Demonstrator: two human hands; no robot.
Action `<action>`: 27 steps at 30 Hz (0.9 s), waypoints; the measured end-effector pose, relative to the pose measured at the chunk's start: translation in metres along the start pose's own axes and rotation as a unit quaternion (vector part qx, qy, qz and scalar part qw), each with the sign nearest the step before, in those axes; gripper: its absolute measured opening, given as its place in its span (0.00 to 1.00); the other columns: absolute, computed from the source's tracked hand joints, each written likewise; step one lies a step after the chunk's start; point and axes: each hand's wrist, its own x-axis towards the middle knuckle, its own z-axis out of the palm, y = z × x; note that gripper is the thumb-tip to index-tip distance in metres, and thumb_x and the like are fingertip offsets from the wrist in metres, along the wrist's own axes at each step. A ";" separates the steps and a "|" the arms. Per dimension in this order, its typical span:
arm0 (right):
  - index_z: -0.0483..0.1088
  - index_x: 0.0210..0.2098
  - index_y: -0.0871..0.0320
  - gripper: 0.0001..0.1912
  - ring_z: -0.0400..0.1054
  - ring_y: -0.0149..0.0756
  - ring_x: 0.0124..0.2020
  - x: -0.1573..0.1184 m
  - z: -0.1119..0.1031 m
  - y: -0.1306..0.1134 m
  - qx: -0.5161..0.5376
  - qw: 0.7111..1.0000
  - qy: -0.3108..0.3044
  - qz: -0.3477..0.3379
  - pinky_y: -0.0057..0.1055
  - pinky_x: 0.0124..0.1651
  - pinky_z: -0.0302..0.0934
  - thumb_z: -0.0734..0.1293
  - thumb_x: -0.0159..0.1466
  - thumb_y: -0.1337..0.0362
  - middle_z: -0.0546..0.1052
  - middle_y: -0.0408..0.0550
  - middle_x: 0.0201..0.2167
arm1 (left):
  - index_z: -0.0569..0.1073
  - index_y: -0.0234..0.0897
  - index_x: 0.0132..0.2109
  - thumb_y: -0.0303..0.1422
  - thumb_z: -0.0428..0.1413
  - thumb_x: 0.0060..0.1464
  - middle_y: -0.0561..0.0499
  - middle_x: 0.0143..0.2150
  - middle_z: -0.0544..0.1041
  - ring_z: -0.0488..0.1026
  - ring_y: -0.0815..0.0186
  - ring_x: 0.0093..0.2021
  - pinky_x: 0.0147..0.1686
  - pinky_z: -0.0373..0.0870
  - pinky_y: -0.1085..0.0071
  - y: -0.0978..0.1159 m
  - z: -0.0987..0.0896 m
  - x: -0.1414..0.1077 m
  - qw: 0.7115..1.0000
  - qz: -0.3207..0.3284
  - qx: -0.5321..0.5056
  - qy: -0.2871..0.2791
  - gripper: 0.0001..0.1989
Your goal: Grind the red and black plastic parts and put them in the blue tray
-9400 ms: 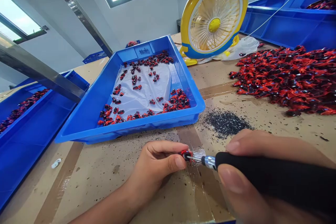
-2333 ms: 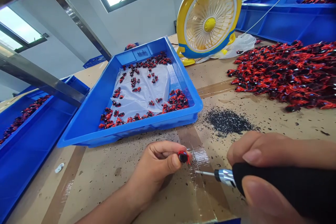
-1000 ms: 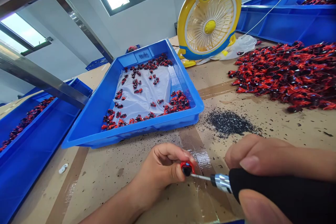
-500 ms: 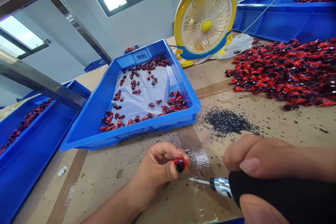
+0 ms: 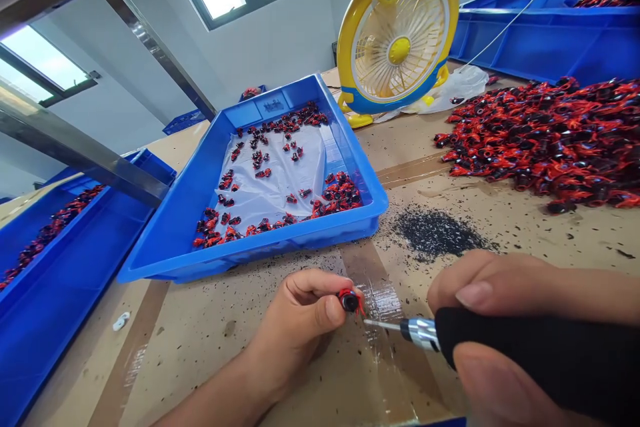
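Observation:
Between the thumb and fingers of my left hand [image 5: 305, 310] is a small red and black part [image 5: 349, 300], its round black end facing me. My right hand [image 5: 495, 300] is wrapped round a black-handled tool [image 5: 530, 357] with a silver collar and a thin metal tip. That tip points left and lies just below and right of the part, close to its red edge. Beyond my left hand, a blue tray [image 5: 300, 233] holds many similar parts on a white plastic sheet [image 5: 285, 180].
A heap of red and black parts [image 5: 550, 140] lies at the right, near a pile of black shavings [image 5: 435, 233]. A yellow fan [image 5: 399, 50] stands behind the tray. More blue trays [image 5: 85, 260] are at the left and back right. A metal post [image 5: 150, 47] crosses the upper left.
The part in my left hand has turned slightly and moved a little up and right, with my thumb higher on it. The tool tip has risen slightly.

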 end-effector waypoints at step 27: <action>0.78 0.40 0.48 0.18 0.84 0.48 0.38 0.007 0.030 -0.018 -0.004 0.994 0.096 0.060 0.38 0.35 0.82 0.83 0.58 0.49 0.83 0.48 0.33 | 0.90 0.43 0.31 0.34 0.84 0.38 0.52 0.31 0.91 0.85 0.71 0.30 0.36 0.78 0.81 0.003 0.004 -0.002 1.000 -0.029 -0.005 0.004 0.13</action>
